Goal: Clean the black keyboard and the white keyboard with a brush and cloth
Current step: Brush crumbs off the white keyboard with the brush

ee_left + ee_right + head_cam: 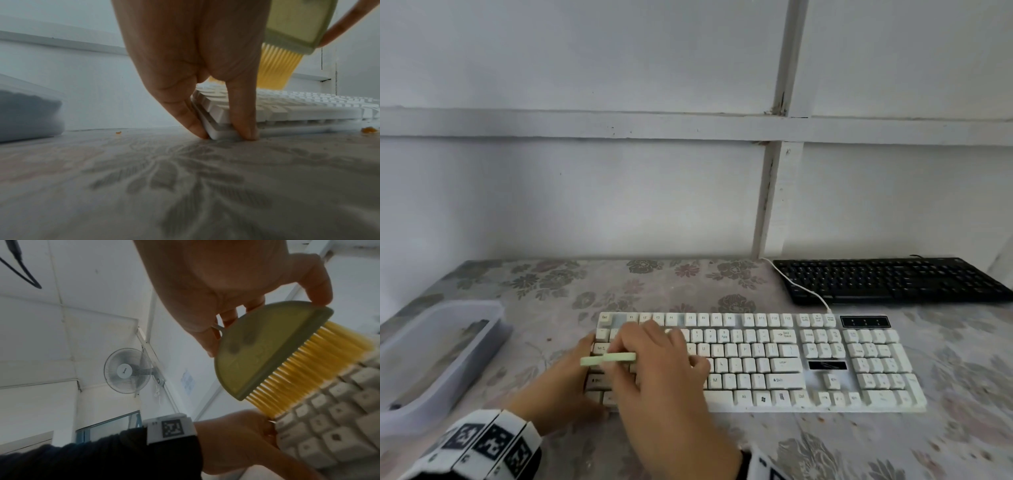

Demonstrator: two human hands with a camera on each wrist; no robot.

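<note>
Right hand (226, 288): fingers pinch the green brush (257, 353); keep bristles raking between keys (light pressure).
Left hand (195, 56): thumb and finger clamp the white keyboard (774, 359) corner; hold it steady.

Soft, even, cool daylight fills all three views, with no glare and only faint shadows. The head view bends the wall battens near its edges, and the near hands are slightly smeared. In the left wrist view the near tablecloth (185, 186) is out of focus. The right wrist view shows motion blur on the brush (273, 356) bristles
</note>
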